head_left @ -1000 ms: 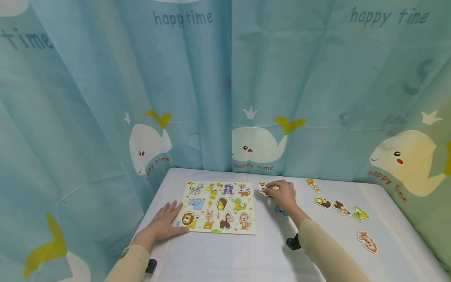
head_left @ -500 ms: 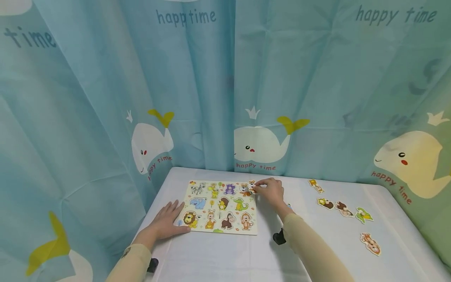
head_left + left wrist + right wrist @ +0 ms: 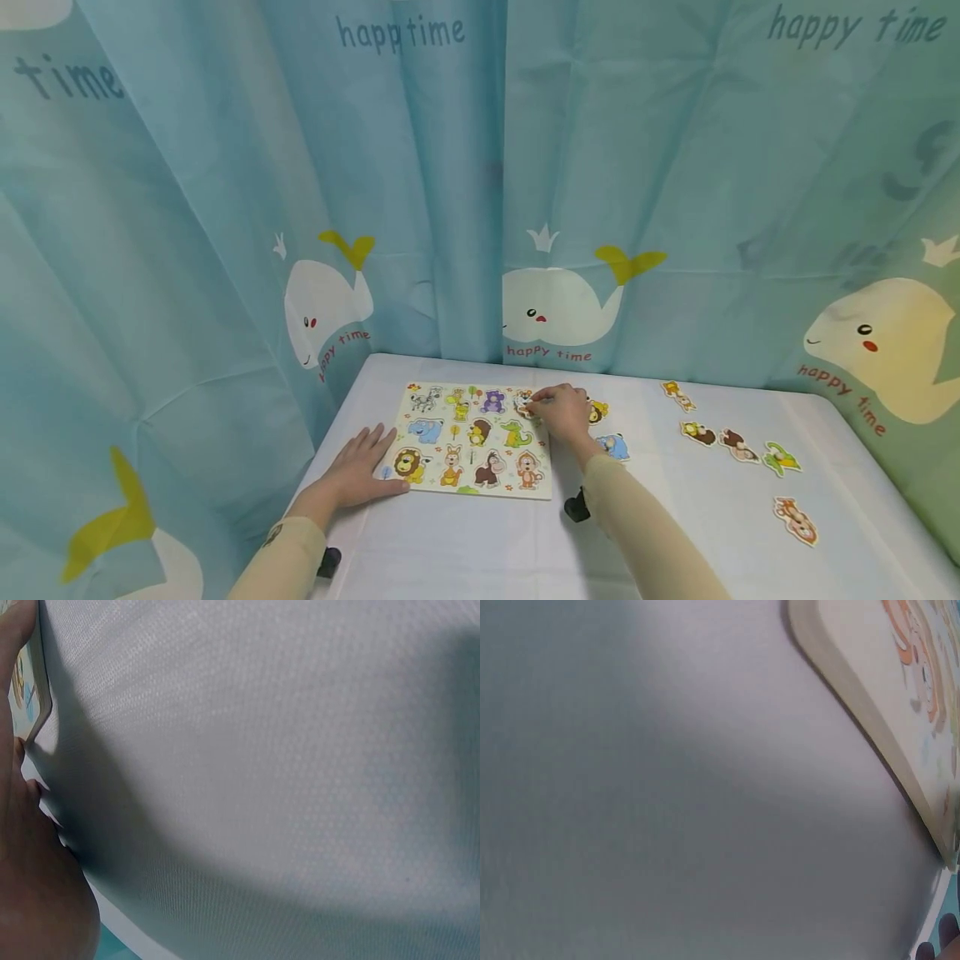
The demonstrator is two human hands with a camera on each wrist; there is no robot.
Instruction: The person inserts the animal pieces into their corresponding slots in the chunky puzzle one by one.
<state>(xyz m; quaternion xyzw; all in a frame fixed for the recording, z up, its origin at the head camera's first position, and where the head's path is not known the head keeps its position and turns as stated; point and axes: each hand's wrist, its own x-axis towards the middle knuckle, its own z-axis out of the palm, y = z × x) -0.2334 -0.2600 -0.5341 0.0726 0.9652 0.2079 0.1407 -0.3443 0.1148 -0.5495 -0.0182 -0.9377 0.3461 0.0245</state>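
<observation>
The tiger piece [image 3: 522, 402] is now over the top right corner of the puzzle board [image 3: 540, 492]; one second ago it was beyond the board's right edge. I pinch it with the fingers of my right hand [image 3: 564, 410], which cover it partly, so I cannot tell if it sits flat. My left hand [image 3: 356, 468] stays spread at the board's left edge. The lion piece [image 3: 597, 411] and elephant piece [image 3: 613, 446] show more plainly than half a second ago.
</observation>
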